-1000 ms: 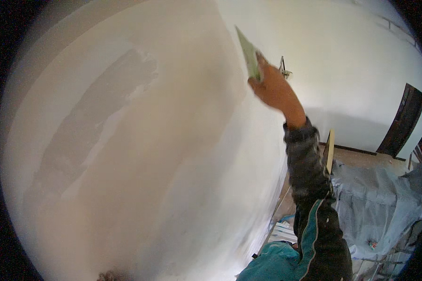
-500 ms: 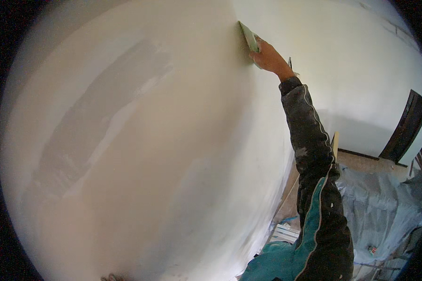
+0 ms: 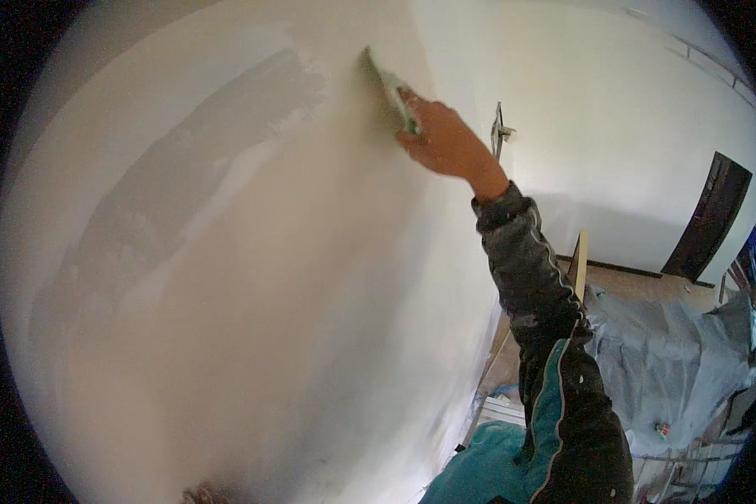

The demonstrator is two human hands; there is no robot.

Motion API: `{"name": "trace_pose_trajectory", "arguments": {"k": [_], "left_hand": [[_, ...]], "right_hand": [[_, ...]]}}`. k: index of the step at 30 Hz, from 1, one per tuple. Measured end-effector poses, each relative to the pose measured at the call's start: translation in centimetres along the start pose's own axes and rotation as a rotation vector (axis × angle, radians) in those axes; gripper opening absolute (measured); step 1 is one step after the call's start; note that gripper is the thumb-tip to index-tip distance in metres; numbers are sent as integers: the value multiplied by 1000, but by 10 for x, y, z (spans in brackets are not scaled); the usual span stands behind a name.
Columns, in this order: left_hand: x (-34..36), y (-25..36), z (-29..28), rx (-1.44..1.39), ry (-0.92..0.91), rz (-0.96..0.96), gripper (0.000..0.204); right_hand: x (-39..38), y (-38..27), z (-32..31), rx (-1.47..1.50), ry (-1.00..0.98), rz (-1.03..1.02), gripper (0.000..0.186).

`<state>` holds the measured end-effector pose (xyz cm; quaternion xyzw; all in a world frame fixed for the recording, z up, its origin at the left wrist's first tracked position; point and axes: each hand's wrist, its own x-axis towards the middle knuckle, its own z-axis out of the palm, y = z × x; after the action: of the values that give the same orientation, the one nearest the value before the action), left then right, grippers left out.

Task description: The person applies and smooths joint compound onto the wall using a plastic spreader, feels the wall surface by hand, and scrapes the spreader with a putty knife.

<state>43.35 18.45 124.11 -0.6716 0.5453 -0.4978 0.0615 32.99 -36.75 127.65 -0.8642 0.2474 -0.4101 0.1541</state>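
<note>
My right hand point(image 3: 445, 139) is raised to the upper part of a pale wall point(image 3: 252, 277), its fingers closed round a flat pale-green hand tool point(image 3: 386, 88), like a float or sanding block. The tool's face lies against or very close to the wall; its exact kind cannot be made out. To its left, a long grey smeared patch point(image 3: 168, 168) slants down the wall. Only a dark, blurred bit of my left hand point(image 3: 203, 494) shows at the lower edge, by the wall. Its fingers are too cut off to read.
Right of the wall's corner, grey plastic sheeting point(image 3: 655, 361) drapes over bulky things. Behind it a dark door-like panel point(image 3: 707, 218) leans by the far wall. A wooden board point(image 3: 580, 265) stands beside my sleeve, and a white slatted thing point(image 3: 501, 412) lies low near the wall.
My right hand and the flat tool have moved left along the wall, away from the corner and closer to the grey patch. The view has shifted slightly.
</note>
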Motion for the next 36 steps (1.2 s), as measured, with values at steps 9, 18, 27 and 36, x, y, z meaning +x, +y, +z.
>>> {"name": "trace_pose_trajectory", "arguments": {"k": [9,18,27,36], "left_hand": [[88,-2,91,-36,0,9,30],[152,33,183,0,24,18,27],[86,53,172,-29,84,-26,24],[-25,56,108,92,106,-76,21]], "right_hand": [[20,128,8,374,134,76,57],[162,339,128,48,204,98,59],[17,192,144,-25,78,-313,43],[11,251,97,66,175,117,57]]}}
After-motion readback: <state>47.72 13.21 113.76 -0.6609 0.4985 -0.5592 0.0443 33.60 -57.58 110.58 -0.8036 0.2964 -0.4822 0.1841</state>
